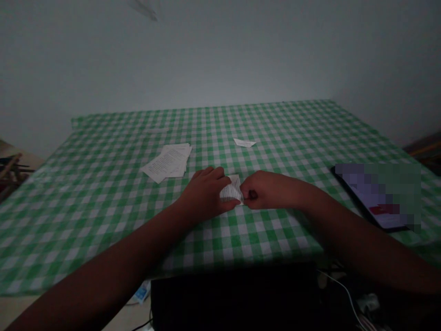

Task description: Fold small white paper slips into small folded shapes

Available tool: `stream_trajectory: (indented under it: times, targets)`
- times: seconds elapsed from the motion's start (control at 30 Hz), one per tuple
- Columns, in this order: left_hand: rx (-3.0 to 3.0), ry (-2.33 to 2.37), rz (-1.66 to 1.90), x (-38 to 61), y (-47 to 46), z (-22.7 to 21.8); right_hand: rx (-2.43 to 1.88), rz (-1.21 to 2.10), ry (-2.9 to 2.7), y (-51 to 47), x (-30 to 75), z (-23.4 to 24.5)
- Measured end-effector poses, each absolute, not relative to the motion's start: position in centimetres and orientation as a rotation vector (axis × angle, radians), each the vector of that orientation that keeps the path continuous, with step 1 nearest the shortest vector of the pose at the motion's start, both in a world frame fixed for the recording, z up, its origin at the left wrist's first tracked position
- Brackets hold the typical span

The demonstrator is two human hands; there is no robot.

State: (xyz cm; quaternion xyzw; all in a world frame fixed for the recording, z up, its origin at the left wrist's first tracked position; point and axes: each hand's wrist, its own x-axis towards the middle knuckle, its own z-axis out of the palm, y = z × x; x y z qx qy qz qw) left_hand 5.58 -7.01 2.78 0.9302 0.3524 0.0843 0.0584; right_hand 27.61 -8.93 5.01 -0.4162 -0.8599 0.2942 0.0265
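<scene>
A small sheet of printed paper [231,191] lies between my hands near the table's front, its lower edge curling up. My left hand [208,191] grips its left side, thumb along the near edge and fingers over the top. From the right, my right hand [258,189] pinches the paper's right edge between thumb and curled fingers. Farther back sits a small folded piece of paper [244,143]. Several printed sheets [170,161] lie in a loose, fanned pile to the left, beyond my left hand.
A green-and-white checked cloth [282,133] covers the table. At the right lies a tablet [365,197] with a lit, partly blurred screen. A pale wall [220,50] stands behind the table. Below the front edge are a dark object [234,299] and a white cable [341,286].
</scene>
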Motion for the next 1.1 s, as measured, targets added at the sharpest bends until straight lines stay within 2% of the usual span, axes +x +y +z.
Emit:
stream_trajectory:
  times: [0.73, 1.1]
  targets:
    - [2.838, 1.142, 0.246, 6.2, -7.4, 3.0, -1.520, 0.698, -2.449, -7.2, 27.0, 3.8]
    - [2.860, 1.142, 0.238, 6.2, -7.5, 3.1, -1.658, 0.483, -2.358, -5.3, 26.8, 2.7]
